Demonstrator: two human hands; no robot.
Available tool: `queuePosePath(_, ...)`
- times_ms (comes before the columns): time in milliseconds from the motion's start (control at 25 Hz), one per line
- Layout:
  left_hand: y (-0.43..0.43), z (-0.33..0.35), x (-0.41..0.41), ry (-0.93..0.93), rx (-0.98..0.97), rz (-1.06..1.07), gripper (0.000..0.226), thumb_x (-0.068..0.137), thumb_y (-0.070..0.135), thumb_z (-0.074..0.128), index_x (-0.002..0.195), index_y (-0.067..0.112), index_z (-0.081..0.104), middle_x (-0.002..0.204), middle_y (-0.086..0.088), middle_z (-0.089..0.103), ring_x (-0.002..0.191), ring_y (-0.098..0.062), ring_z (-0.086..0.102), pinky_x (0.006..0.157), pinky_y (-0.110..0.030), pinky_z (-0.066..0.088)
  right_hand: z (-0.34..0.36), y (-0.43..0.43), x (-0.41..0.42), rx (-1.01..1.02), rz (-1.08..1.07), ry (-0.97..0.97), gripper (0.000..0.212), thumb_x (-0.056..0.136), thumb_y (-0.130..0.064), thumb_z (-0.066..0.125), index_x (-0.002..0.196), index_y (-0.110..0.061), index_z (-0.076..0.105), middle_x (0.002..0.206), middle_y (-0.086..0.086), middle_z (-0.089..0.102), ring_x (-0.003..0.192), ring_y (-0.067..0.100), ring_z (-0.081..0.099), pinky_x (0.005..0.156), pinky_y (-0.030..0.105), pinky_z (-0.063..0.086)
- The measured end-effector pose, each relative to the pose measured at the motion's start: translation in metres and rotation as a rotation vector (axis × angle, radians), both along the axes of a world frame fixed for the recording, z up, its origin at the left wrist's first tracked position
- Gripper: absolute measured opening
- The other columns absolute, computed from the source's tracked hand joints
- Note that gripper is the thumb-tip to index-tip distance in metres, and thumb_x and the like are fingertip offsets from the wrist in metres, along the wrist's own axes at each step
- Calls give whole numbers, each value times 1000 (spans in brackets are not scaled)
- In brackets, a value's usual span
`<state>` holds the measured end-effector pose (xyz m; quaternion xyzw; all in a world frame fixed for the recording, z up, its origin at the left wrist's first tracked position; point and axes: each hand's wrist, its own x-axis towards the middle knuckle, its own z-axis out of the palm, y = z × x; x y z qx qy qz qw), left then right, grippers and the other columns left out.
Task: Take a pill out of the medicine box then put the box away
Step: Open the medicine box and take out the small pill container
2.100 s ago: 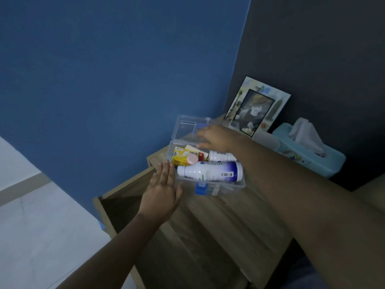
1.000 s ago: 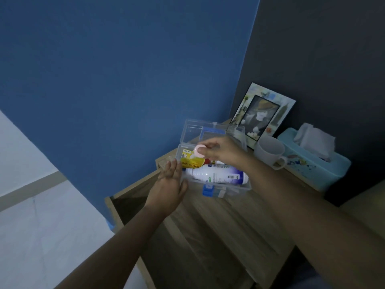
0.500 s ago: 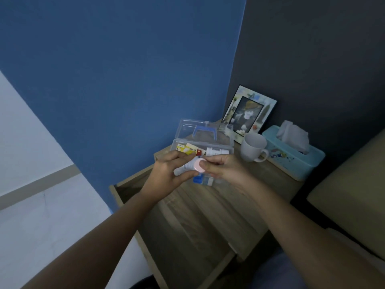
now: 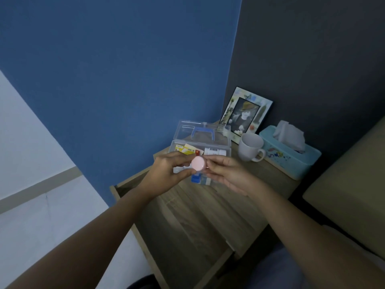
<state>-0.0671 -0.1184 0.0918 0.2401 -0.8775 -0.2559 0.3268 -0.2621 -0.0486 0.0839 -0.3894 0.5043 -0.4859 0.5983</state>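
Note:
A clear plastic medicine box [image 4: 226, 152] stands open on the wooden bedside table [image 4: 210, 207], its lid with a blue handle [image 4: 203, 132] tilted back. Yellow packets and a white bottle lie inside. In front of the box, both hands hold a small bottle with a round pink cap [image 4: 198, 163]. My left hand [image 4: 166, 174] grips the bottle's body from the left. My right hand [image 4: 227, 174] pinches it at the cap from the right. Most of the bottle is hidden by my fingers.
A white mug [image 4: 250, 147], a picture frame [image 4: 245, 115] and a teal tissue box [image 4: 289, 153] stand behind and to the right of the medicine box. The table's drawer [image 4: 125, 186] stands open at the left. A beige cushion [image 4: 350, 180] lies at the right.
My right hand lifted the pink-capped bottle out of the box. My left hand left the box's side and closed on the bottle. Both hands now hold it in front of the box.

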Motion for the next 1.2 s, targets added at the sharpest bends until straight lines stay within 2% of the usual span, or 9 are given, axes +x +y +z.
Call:
queuePosePath(160, 0, 2, -3, -5, 37, -23, 42, 79, 14, 72, 120, 12, 63, 97, 2, 66, 87, -4, 63, 81, -10, 49, 0, 5, -4, -55, 19, 3, 32, 90, 0, 50, 118, -14, 56, 110, 8, 65, 93, 13, 67, 86, 21, 54)
queuePosePath(320, -4, 5, -5, -23, 103, -40, 40, 79, 8, 71, 118, 7, 63, 99, 0, 66, 84, -2, 63, 77, -3, 45, 0, 6, -5, -174, 30, 334, 50, 78, 5, 66, 124, -8, 53, 114, 6, 63, 93, 7, 65, 84, 17, 53)
queuePosePath(440, -6, 6, -6, -91, 88, -34, 41, 77, 8, 73, 116, 5, 64, 101, -8, 71, 83, -12, 67, 78, -4, 46, 0, 3, -3, -224, -3, 494, 54, 72, -2, 75, 122, -11, 56, 110, 5, 67, 91, 3, 65, 89, 21, 52)
queuePosePath(520, -7, 6, -7, -94, 128, -6, 39, 76, 8, 74, 114, 7, 66, 97, -10, 73, 82, -14, 66, 80, -8, 47, -1, 1, -3, -265, 13, 573, 54, 72, -4, 76, 122, -10, 57, 108, 2, 68, 88, -5, 64, 89, 16, 50)
queuePosePath(640, -7, 8, -10, -55, 371, 45, 33, 78, 17, 74, 110, 19, 70, 90, -3, 75, 89, -9, 67, 93, -30, 51, -2, -2, -3, -344, -6, 669, 50, 72, -9, 77, 119, -12, 60, 104, -3, 68, 85, -12, 63, 83, 6, 48)
queuePosePath(760, -10, 12, -13, -54, 447, 19, 32, 73, 33, 76, 104, 25, 73, 92, 3, 76, 93, -9, 68, 94, -38, 50, -2, -1, -3, -429, -86, 806, 47, 69, -17, 80, 114, -17, 64, 104, 0, 71, 86, -5, 64, 80, 7, 49)
queuePosePath(960, -13, 16, -17, -53, 446, 5, 28, 70, 27, 80, 97, 24, 74, 90, 4, 77, 87, -6, 70, 90, -31, 54, -3, 3, 2, -552, -183, 945, 48, 69, -21, 81, 114, -19, 64, 99, 4, 73, 86, 5, 66, 80, 20, 54)
queuePosePath(1080, -13, 15, -20, -99, 396, 11, 28, 72, 25, 78, 99, 20, 73, 89, 3, 76, 85, -3, 69, 88, -29, 54, -3, 4, 2, -551, -135, 975, 47, 74, -22, 77, 118, -17, 62, 100, 5, 73, 90, 9, 67, 84, 23, 54)
queuePosePath(1200, -12, 16, -22, -146, 344, -11, 30, 78, 27, 73, 106, 17, 72, 91, 3, 75, 84, 2, 67, 87, -22, 53, -3, 5, 1, -552, -88, 991, 36, 79, -22, 73, 113, -15, 65, 100, 5, 73, 93, 10, 66, 84, 22, 52)
